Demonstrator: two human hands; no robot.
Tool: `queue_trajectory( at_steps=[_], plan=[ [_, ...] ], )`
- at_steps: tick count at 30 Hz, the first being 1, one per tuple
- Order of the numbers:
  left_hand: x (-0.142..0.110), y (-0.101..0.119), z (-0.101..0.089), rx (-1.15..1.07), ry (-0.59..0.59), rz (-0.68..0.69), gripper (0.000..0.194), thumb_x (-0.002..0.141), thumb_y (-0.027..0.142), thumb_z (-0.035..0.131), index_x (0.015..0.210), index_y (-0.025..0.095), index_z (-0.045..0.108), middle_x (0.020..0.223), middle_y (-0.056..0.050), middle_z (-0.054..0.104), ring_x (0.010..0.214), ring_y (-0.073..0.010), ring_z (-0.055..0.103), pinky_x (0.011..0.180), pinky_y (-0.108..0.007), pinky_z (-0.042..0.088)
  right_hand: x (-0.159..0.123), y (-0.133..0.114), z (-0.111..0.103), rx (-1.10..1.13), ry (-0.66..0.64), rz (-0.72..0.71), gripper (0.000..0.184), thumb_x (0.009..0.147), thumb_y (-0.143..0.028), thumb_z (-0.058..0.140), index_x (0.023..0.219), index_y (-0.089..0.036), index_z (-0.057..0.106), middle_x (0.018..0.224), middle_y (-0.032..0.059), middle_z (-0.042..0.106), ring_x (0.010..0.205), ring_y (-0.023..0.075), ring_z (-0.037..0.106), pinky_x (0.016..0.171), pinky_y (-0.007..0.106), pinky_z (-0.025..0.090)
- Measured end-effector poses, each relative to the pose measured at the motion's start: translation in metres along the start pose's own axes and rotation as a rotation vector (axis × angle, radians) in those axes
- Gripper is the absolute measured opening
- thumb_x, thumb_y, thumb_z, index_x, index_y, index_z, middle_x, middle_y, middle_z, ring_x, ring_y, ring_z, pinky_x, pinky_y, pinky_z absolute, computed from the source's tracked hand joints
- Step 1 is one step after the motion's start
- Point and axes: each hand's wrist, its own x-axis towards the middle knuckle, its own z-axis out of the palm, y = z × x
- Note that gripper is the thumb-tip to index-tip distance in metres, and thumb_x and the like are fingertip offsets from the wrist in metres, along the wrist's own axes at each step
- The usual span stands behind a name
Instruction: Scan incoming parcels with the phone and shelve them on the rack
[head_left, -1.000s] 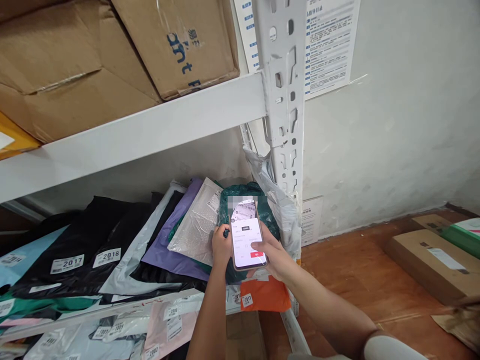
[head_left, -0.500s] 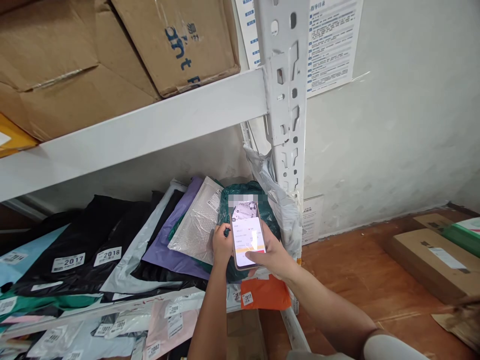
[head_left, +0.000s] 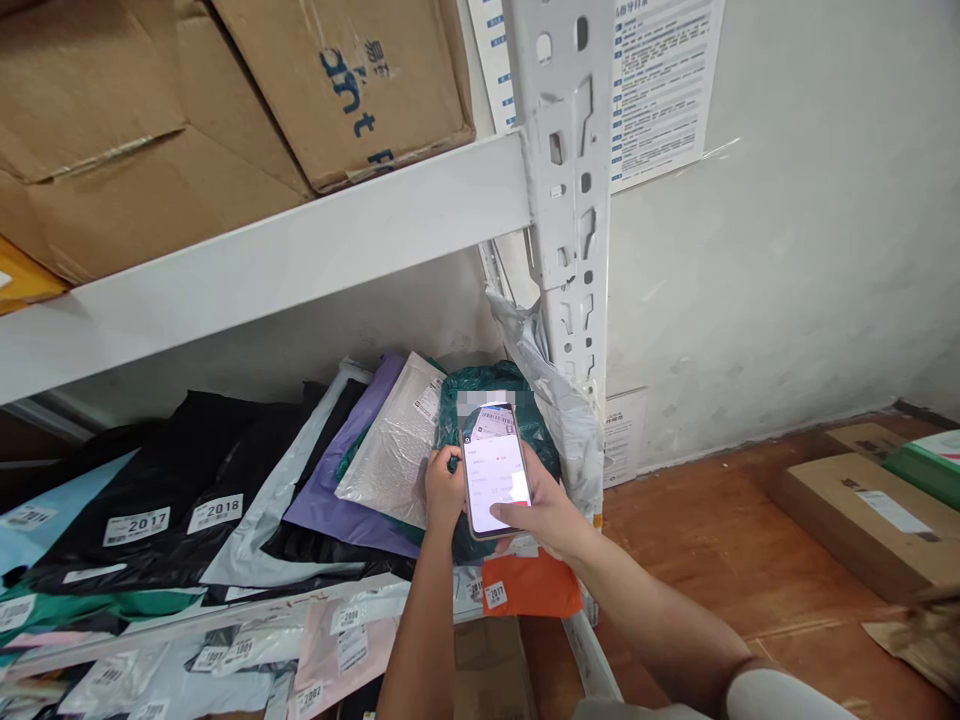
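Observation:
My right hand (head_left: 549,510) grips a smartphone (head_left: 495,470) with a lit white screen, thumb resting on the lower part of the screen. The phone is held over a dark green parcel bag (head_left: 537,420) at the right end of the lower shelf. My left hand (head_left: 444,488) is closed on the left edge of that green bag, with a small dark thing between its fingers that I cannot name. A silvery bubble mailer (head_left: 396,445) and a purple bag (head_left: 341,500) lean just left of the green bag.
Black bags labelled 2017 (head_left: 135,522) and 2018 (head_left: 214,512) lie on the lower shelf. An orange bag (head_left: 536,590) hangs at the shelf's front. A white upright post (head_left: 568,200) stands at right. Cardboard boxes (head_left: 360,80) sit on the upper shelf, and more boxes (head_left: 862,520) on the wooden floor.
The phone's screen content changed from a page with a red button to a plainer white page. The phone shifted slightly up; both hands stay at the green bag.

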Motion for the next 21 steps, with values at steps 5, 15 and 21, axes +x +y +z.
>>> queue_trajectory(
  at_steps=[5, 15, 21],
  plan=[
    [0.0009, -0.0019, 0.0009, 0.005, -0.002, -0.002, 0.015, 0.083, 0.029, 0.051, 0.085, 0.02, 0.063, 0.089, -0.005, 0.058, 0.085, -0.0193, 0.059, 0.075, -0.029, 0.046, -0.0004, 0.0011, -0.0009, 0.017, 0.004, 0.002, 0.09, 0.071, -0.015, 0.079, 0.143, -0.033, 0.027, 0.106, 0.003, 0.065, 0.078, 0.0217, 0.07, 0.045, 0.027, 0.062],
    [0.0006, -0.0023, 0.0016, -0.014, 0.003, 0.011, 0.018, 0.085, 0.033, 0.049, 0.083, 0.02, 0.061, 0.087, -0.006, 0.057, 0.084, -0.0203, 0.06, 0.074, -0.03, 0.048, -0.0009, 0.0012, -0.0007, 0.015, -0.012, -0.013, 0.091, 0.071, -0.016, 0.08, 0.143, -0.032, 0.026, 0.102, 0.0021, 0.066, 0.076, 0.0209, 0.069, 0.046, 0.028, 0.061],
    [0.0012, -0.0041, 0.003, -0.019, 0.002, 0.014, 0.017, 0.085, 0.03, 0.05, 0.085, 0.019, 0.064, 0.088, -0.005, 0.058, 0.085, -0.0201, 0.06, 0.075, -0.031, 0.048, -0.0029, -0.0008, -0.0004, 0.033, -0.016, -0.005, 0.085, 0.07, -0.015, 0.079, 0.138, -0.031, 0.029, 0.101, 0.0019, 0.065, 0.074, 0.0201, 0.069, 0.046, 0.027, 0.061]
  ],
)
